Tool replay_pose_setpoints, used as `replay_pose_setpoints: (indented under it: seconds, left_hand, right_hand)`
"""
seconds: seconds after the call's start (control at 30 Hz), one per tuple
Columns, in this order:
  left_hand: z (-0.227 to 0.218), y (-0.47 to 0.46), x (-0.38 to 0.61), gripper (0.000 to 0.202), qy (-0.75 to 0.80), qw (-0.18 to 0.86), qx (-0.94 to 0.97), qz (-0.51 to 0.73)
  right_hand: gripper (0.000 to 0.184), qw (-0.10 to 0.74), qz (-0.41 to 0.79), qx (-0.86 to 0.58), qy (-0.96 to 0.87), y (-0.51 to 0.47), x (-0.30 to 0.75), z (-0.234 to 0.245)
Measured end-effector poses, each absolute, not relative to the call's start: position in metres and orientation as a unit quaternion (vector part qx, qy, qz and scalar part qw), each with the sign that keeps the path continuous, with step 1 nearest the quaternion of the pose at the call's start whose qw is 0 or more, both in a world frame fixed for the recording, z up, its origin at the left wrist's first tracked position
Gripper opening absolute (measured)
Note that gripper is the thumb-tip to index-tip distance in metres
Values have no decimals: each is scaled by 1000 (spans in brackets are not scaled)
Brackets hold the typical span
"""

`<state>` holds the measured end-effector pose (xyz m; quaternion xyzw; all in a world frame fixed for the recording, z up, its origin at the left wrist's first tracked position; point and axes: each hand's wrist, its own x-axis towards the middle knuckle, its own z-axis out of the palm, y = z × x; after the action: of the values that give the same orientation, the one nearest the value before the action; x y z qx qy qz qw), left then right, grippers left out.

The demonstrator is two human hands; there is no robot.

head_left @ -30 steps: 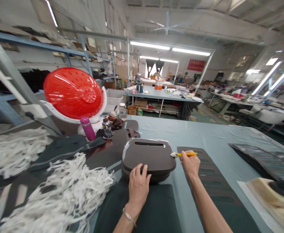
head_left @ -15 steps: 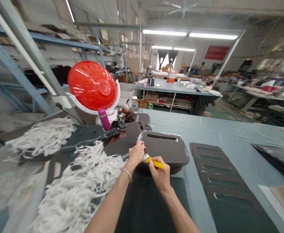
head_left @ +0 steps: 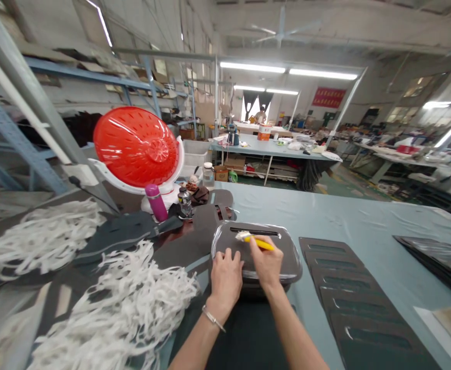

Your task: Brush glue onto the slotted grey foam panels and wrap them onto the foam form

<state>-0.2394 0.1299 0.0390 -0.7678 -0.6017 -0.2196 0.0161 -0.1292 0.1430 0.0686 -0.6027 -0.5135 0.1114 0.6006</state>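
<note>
A stack of dark grey rounded panels (head_left: 287, 259) lies on the table in front of me. The top panel has a long slot near its far edge and a glossy rim. My right hand (head_left: 268, 262) is closed round the yellow handle of a brush (head_left: 264, 244). Its pale, whitish bristles are over the top panel, just below the left part of the slot. At the stack's near left side, my left hand (head_left: 226, 272) rests on the top panel with its fingers stretched out and a bracelet at the wrist. Dark green sheet material (head_left: 248, 334) lies under my forearms.
White strips (head_left: 132, 308) are heaped at the left. Slotted grey panels (head_left: 348, 288) overlap in a row at the right. A red round heater-like device (head_left: 136, 146), a purple bottle (head_left: 156, 203) and a dark bottle (head_left: 184, 201) stand behind. A person (head_left: 260, 115) is far back.
My right hand has moved the brush up the panel, from its left edge to near the slot. My left hand has come down nearer to me and lies flatter on the panel.
</note>
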Motion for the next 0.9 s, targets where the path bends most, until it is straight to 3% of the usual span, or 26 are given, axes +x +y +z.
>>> replay_pose_setpoints:
  seconds: [0.13, 0.37, 0.5, 0.6, 0.73, 0.9]
  left_hand:
    - [32, 131, -241, 25, -602, 23, -762, -238]
    - [29, 135, -246, 28, -596, 14, -759, -261]
    - [29, 137, -245, 27, -602, 16, -758, -252]
    - [28, 138, -246, 27, -604, 16, -757, -249]
    - [30, 137, -250, 26, -598, 4, -758, -259]
    - [40, 138, -243, 24, -599, 13, -761, -249]
  right_hand:
    - [30, 563, 118, -610, -545, 174, -142, 57]
    - [33, 513, -106, -781, -341, 148, -35, 63]
    - [33, 564, 4, -657, -500, 182, -104, 69]
    - [33, 539, 78, -602, -584, 207, -144, 62]
    - [34, 499, 10, -698, -514, 199, -93, 51]
    - [40, 527, -102, -761, -363, 149, 9, 52]
